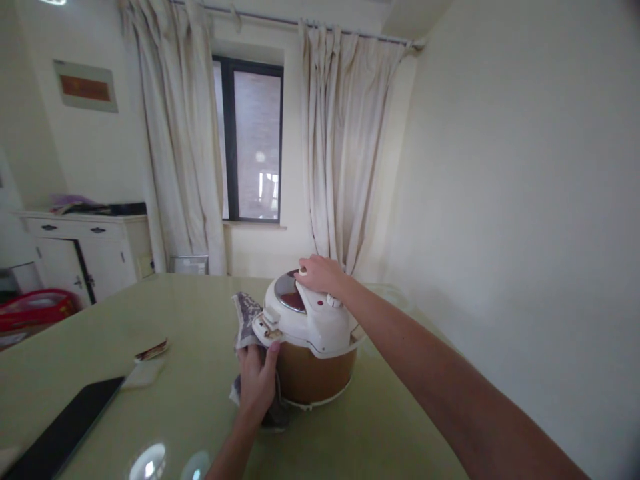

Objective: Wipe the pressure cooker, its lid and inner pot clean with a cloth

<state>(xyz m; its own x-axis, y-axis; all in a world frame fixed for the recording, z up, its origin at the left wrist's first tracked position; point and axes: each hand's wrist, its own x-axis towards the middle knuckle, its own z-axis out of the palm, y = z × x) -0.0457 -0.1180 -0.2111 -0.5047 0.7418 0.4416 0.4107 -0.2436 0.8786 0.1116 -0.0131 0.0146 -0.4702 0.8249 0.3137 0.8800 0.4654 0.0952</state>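
Note:
An electric pressure cooker (320, 373) with a brown body and a white lid stands upright on the table. My right hand (320, 272) reaches over its top, fingers curled round the handle part of the white lid (293, 327). A shiny dark panel shows on the lid beside that hand. At the cooker's left side, my left hand (257, 377) grips a grey patterned cloth (246, 317), thumb up near the lid's side latch. The cloth hangs against the body and down to the table; some of my left fingers are hidden by it.
The pale green table (200, 320) reaches toward the window (257, 140). A long black flat object (70, 427) and a small opened packet (151, 350) lie at left. A white cabinet (107, 247) and red basket (40, 307) stand beyond; a wall is at right.

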